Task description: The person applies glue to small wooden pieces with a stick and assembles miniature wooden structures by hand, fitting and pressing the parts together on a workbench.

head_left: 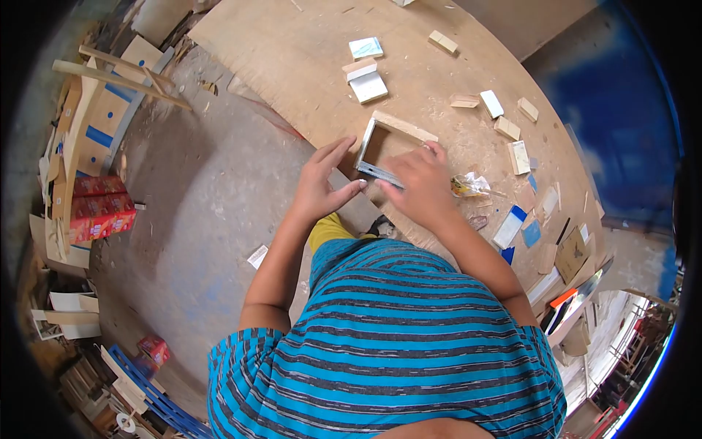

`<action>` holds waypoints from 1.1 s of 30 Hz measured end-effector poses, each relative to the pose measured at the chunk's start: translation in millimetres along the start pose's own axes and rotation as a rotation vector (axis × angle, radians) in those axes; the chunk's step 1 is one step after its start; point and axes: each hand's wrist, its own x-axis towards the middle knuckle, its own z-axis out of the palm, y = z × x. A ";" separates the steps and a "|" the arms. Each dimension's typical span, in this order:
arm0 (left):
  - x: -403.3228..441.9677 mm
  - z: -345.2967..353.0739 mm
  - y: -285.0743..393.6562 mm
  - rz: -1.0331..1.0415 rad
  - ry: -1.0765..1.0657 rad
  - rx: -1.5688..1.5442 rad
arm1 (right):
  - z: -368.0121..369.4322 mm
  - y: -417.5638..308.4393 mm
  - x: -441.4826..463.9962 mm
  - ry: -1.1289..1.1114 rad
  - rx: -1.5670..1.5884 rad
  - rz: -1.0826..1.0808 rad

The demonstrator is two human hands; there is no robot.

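A small rectangular wooden frame point(404, 126) lies at the table's edge in front of me, its far bar bare wood and its left and near bars grey-white. My right hand point(418, 181) grips its right side, fingers curled over the bar and thumb by the near bar; the hand covers that corner. Just left of the frame is my left hand point(325, 179), with fingers stretched out and thumb spread apart. Its fingertips come close to the left bar; whether they touch it I cannot tell. Nothing shows inside that hand.
The plywood table point(292, 58) carries several small wood blocks, among them a white block point(368, 87). Beside my right hand lies a crumpled clear wrapper point(472, 184). Offcuts, including a blue-ended block point(510, 227), crowd the right edge. Red packages point(99, 208) stand at left.
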 end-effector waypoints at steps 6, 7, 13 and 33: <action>21.4 6.5 -8.2 -0.293 0.145 -0.206 | -43.2 7.7 14.0 0.146 -0.023 0.052; 25.5 6.0 -10.0 -0.318 0.150 -0.260 | -52.0 8.8 15.9 0.171 -0.038 0.058; 37.3 -5.1 -15.4 -0.434 0.094 -0.410 | -95.6 26.1 6.6 0.268 -0.019 0.235; 57.7 23.8 26.5 -0.295 -0.034 0.348 | -20.1 55.8 111.1 -0.781 -0.157 0.124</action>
